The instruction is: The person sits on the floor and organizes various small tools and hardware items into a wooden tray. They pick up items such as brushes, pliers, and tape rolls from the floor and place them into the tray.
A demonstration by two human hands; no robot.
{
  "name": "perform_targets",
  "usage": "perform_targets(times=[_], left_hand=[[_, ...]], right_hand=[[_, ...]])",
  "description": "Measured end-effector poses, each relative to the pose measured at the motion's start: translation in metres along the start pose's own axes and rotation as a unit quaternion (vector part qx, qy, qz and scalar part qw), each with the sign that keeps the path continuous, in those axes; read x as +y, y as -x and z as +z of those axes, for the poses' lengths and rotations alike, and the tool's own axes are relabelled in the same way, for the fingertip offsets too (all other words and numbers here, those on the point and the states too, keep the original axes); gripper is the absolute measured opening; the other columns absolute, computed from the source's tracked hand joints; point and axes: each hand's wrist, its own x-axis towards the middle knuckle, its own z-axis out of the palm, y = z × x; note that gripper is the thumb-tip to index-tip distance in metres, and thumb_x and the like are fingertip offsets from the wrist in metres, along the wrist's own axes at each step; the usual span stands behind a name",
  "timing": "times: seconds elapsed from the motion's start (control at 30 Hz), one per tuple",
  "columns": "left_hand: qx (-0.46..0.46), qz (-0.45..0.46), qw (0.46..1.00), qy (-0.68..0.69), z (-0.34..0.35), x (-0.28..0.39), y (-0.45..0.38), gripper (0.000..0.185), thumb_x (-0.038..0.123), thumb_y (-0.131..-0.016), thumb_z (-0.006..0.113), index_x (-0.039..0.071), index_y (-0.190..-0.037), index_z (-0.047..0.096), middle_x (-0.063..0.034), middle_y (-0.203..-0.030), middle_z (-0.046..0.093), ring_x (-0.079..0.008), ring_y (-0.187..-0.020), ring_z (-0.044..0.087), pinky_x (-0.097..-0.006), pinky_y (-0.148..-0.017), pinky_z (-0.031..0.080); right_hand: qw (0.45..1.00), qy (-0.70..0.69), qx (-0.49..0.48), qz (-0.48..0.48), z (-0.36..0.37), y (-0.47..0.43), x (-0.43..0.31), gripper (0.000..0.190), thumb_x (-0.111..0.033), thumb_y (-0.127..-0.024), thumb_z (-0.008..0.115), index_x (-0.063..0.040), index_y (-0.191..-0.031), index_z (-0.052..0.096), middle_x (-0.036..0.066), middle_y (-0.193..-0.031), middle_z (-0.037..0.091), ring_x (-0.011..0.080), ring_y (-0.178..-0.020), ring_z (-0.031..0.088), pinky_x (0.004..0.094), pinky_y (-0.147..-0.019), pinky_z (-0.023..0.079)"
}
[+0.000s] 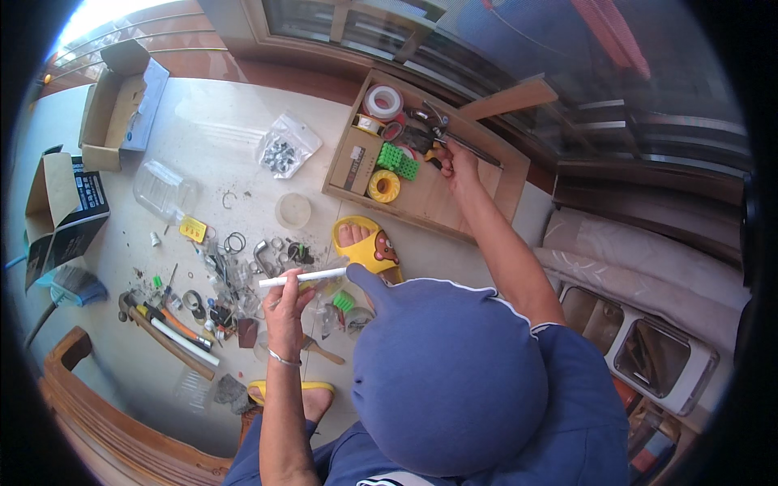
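Observation:
My left hand [285, 310] holds a slim white rod or tube [273, 282] between thumb and fingers, above the loose hardware on the floor. My right hand [454, 163] reaches into a shallow wooden drawer [419, 215], its fingers on a yellow-and-black tool handle [433, 159]; whether they grip it firmly is hard to tell. Tape rolls [383, 102], green textured plastic pieces [398, 162] and a yellow ring-shaped roll [383, 186] lie in the drawer. On the floor are a claw hammer [167, 334], a metal elbow pipe [262, 258] and a plastic bag of metal fittings [279, 155].
Two opened cardboard boxes [115, 115] [55, 219] stand at the left, near a brush [76, 285]. A clear plastic container [164, 191] and a round cup [293, 211] are on the floor. A carved wooden chair [121, 425] stands lower left; my yellow slippers [389, 258] are beside the clutter.

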Motion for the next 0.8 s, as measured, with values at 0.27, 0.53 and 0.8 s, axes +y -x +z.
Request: perform_targets(times=[0.27,0.53,0.8], left_hand=[[-0.006,-0.001,1.000,0.004,0.001,0.000,-0.001,0.023,0.019,-0.093,0.056,0.002,-0.105,0.063,-0.0076,-0.101,0.063,-0.0130,-0.086,0.061,-0.0242,-0.073,0.053],[-0.016,0.001,1.000,0.014,0.011,0.008,0.002,0.026,0.022,-0.094,0.055,0.001,-0.109,0.061,-0.0089,-0.099,0.063,-0.0153,-0.083,0.063,-0.0244,-0.072,0.054],[-0.037,0.022,0.998,-0.046,0.041,0.025,0.001,0.026,0.022,-0.093,0.056,0.001,-0.108,0.061,-0.0089,-0.104,0.062,-0.0151,-0.086,0.063,-0.0239,-0.074,0.053]], right_hand=[[0.998,-0.045,-0.018,0.043,0.001,-0.010,0.004,0.011,-0.017,-0.091,0.056,-0.006,-0.091,0.055,0.005,-0.069,0.058,0.0069,-0.043,0.039,0.0207,-0.035,0.026],[0.975,0.128,0.088,-0.157,0.003,0.010,0.008,0.019,-0.016,-0.087,0.061,-0.001,-0.098,0.061,0.006,-0.078,0.064,0.0111,-0.061,0.056,0.0239,-0.050,0.042],[0.725,0.381,-0.483,-0.311,0.058,0.156,0.013,0.030,-0.022,-0.078,0.071,-0.004,-0.100,0.064,0.010,-0.089,0.065,0.0197,-0.082,0.063,0.0308,-0.075,0.050]])
